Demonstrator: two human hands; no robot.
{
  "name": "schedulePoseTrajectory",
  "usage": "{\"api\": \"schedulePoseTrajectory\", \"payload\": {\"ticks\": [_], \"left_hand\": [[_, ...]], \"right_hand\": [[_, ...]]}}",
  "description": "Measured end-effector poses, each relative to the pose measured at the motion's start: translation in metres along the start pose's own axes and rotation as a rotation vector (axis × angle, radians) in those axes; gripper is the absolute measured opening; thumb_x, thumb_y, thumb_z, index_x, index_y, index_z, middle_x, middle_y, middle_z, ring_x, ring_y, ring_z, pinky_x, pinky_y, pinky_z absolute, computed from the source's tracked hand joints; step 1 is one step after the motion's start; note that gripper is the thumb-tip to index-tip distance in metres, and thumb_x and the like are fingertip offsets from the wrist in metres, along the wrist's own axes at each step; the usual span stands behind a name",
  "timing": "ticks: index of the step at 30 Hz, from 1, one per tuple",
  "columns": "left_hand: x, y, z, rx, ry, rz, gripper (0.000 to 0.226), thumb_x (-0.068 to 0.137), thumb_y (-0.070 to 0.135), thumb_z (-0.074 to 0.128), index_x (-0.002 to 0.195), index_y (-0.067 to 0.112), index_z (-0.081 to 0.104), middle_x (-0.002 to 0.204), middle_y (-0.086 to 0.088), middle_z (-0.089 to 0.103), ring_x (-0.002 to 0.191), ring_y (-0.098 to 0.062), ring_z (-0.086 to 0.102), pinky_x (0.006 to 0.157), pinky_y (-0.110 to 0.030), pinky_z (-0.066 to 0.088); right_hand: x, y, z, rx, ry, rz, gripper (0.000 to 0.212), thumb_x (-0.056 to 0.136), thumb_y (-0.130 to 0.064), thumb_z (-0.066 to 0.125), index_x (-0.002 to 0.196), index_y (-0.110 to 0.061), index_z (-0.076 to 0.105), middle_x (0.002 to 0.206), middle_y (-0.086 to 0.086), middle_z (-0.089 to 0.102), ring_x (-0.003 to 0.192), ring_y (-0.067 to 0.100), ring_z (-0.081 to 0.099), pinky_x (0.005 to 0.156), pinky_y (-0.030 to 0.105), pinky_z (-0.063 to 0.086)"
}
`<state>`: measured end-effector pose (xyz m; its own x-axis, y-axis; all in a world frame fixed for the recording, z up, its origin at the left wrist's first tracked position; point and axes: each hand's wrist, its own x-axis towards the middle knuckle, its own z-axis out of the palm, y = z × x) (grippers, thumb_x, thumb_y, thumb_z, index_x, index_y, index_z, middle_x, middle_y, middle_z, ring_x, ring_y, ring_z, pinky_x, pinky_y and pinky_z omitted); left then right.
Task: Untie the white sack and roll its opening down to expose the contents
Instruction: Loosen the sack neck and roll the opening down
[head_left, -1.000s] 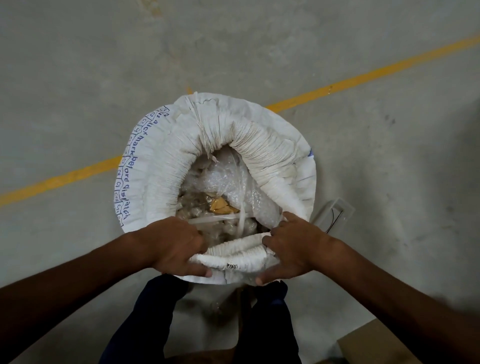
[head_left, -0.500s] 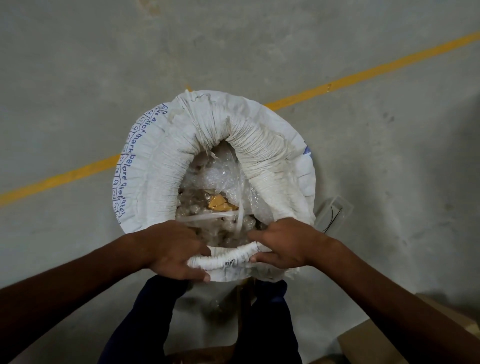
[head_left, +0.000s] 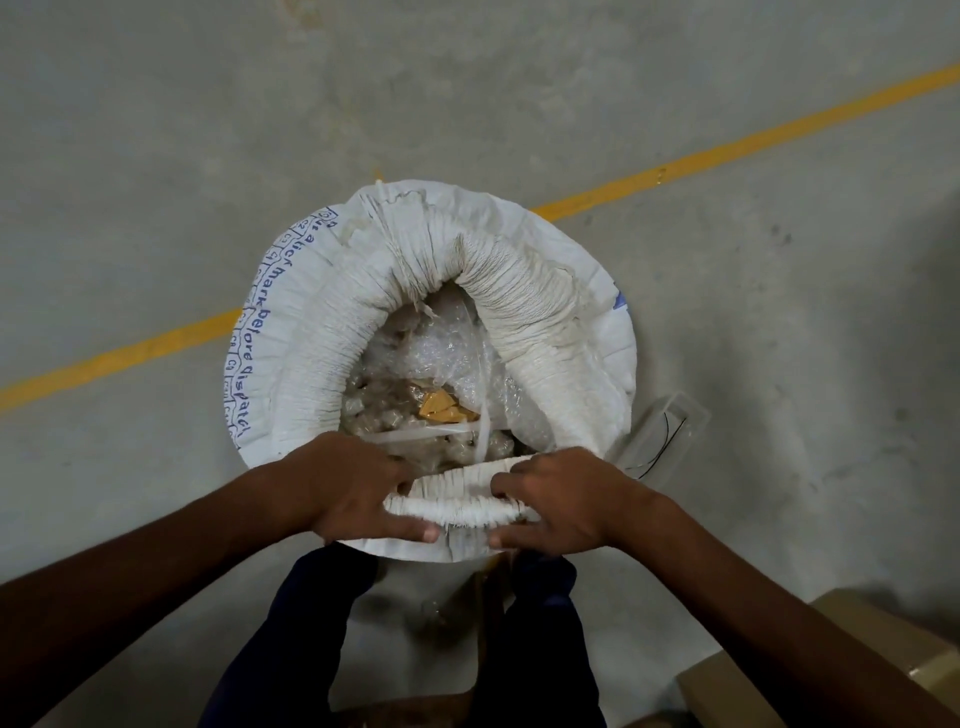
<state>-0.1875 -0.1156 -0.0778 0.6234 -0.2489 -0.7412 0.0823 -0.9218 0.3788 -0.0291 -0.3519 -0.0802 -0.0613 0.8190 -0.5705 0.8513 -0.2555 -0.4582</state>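
Note:
The white woven sack (head_left: 306, 332) stands open on the concrete floor, its mouth rolled down into a thick ring with blue lettering on the left side. Inside lie clear bubble wrap (head_left: 436, 358), brownish wrapped pieces, a yellow scrap (head_left: 441, 408) and white plastic strapping (head_left: 480, 395). My left hand (head_left: 353, 488) grips the near rolled rim (head_left: 457, 499) from the left, thumb under it. My right hand (head_left: 561, 504) grips the same rim from the right, fingers curled over its top.
A yellow painted line (head_left: 727, 150) crosses the floor behind the sack. A clear plastic container (head_left: 665, 436) lies just right of the sack. Cardboard boxes (head_left: 810, 670) sit at the bottom right. My dark trouser legs (head_left: 291, 639) are below the sack.
Both hands have stayed on the near rim and rolled it further over; my right hand shifted from the side of the rim onto its top, and the roll looks flatter and wider.

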Motion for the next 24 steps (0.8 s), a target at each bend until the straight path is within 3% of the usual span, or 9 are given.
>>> {"api": "schedulePoseTrajectory", "payload": {"ticks": [3, 5, 8, 10, 12, 15, 19, 21, 24], "left_hand": [[-0.004, -0.008, 0.006, -0.124, 0.006, -0.113, 0.110, 0.064, 0.108, 0.016, 0.153, 0.048, 0.041, 0.148, 0.008, 0.062, 0.133, -0.021, 0.060, 0.107, -0.041, 0.048], [-0.012, -0.013, 0.015, -0.170, 0.012, -0.203, 0.118, 0.062, 0.110, 0.017, 0.158, 0.042, 0.032, 0.155, 0.000, 0.055, 0.136, -0.026, 0.058, 0.109, -0.043, 0.048], [-0.020, -0.016, 0.018, -0.128, 0.085, -0.315, 0.119, 0.073, 0.102, 0.033, 0.166, 0.029, 0.012, 0.157, -0.010, 0.051, 0.133, -0.033, 0.060, 0.106, -0.044, 0.049], [-0.021, -0.020, 0.018, -0.060, 0.159, -0.311, 0.124, 0.068, 0.105, 0.020, 0.166, 0.028, 0.014, 0.145, -0.009, 0.063, 0.125, -0.031, 0.066, 0.100, -0.043, 0.052], [-0.021, -0.021, 0.016, 0.035, 0.210, -0.257, 0.128, 0.060, 0.105, -0.001, 0.160, 0.031, 0.028, 0.128, -0.003, 0.073, 0.115, -0.027, 0.071, 0.093, -0.040, 0.056], [-0.020, -0.016, 0.009, 0.133, 0.203, -0.186, 0.125, 0.059, 0.101, -0.013, 0.150, 0.036, 0.042, 0.119, 0.000, 0.077, 0.110, -0.024, 0.073, 0.088, -0.038, 0.054], [-0.012, -0.015, -0.004, -0.054, 0.207, -0.197, 0.118, 0.063, 0.107, -0.007, 0.143, 0.042, 0.051, 0.133, 0.003, 0.073, 0.121, -0.023, 0.068, 0.098, -0.038, 0.052], [-0.005, -0.017, -0.017, -0.205, 0.211, -0.192, 0.105, 0.073, 0.104, 0.012, 0.144, 0.038, 0.052, 0.137, 0.002, 0.070, 0.124, -0.025, 0.066, 0.100, -0.040, 0.051], [0.009, -0.021, -0.039, -0.378, 0.335, -0.213, 0.106, 0.068, 0.105, 0.025, 0.143, 0.036, 0.056, 0.124, 0.000, 0.075, 0.115, -0.024, 0.070, 0.091, -0.034, 0.050]], "right_hand": [[-0.001, 0.004, -0.005, -0.098, -0.057, 0.116, 0.067, 0.090, -0.071, 0.054, 0.147, -0.036, 0.046, 0.142, 0.005, 0.055, 0.120, 0.030, 0.059, 0.094, 0.043, 0.052], [-0.004, 0.007, -0.005, -0.171, -0.068, 0.153, 0.065, 0.089, -0.063, 0.059, 0.148, -0.038, 0.046, 0.154, 0.010, 0.043, 0.129, 0.035, 0.051, 0.105, 0.046, 0.044], [-0.009, 0.009, -0.003, -0.371, -0.032, 0.111, 0.064, 0.083, -0.062, 0.065, 0.142, -0.039, 0.055, 0.127, 0.014, 0.069, 0.122, 0.040, 0.057, 0.116, 0.054, 0.022], [-0.011, 0.008, -0.006, -0.435, 0.017, 0.079, 0.065, 0.076, -0.064, 0.070, 0.134, -0.036, 0.064, 0.094, 0.009, 0.079, 0.108, 0.041, 0.068, 0.121, 0.066, 0.018], [-0.011, 0.005, -0.012, -0.422, 0.006, 0.094, 0.070, 0.084, -0.067, 0.061, 0.144, -0.031, 0.053, 0.097, 0.009, 0.078, 0.106, 0.038, 0.071, 0.123, 0.065, 0.015], [-0.007, 0.006, -0.026, -0.265, -0.040, 0.163, 0.087, 0.087, -0.084, 0.040, 0.156, -0.030, 0.034, 0.113, 0.008, 0.074, 0.110, 0.031, 0.069, 0.112, 0.050, 0.037], [0.007, 0.011, -0.040, -0.054, 0.097, 0.213, 0.086, 0.085, -0.091, 0.028, 0.145, -0.033, 0.045, 0.117, 0.004, 0.072, 0.106, 0.025, 0.068, 0.083, 0.039, 0.051], [0.022, 0.013, -0.043, 0.035, 0.198, 0.274, 0.078, 0.093, -0.081, 0.029, 0.145, -0.026, 0.046, 0.125, 0.008, 0.068, 0.110, 0.027, 0.066, 0.082, 0.040, 0.054], [0.044, 0.016, -0.044, 0.252, 0.341, 0.367, 0.074, 0.099, -0.068, 0.042, 0.153, -0.017, 0.038, 0.142, 0.015, 0.060, 0.128, 0.032, 0.057, 0.099, 0.046, 0.052]]}}
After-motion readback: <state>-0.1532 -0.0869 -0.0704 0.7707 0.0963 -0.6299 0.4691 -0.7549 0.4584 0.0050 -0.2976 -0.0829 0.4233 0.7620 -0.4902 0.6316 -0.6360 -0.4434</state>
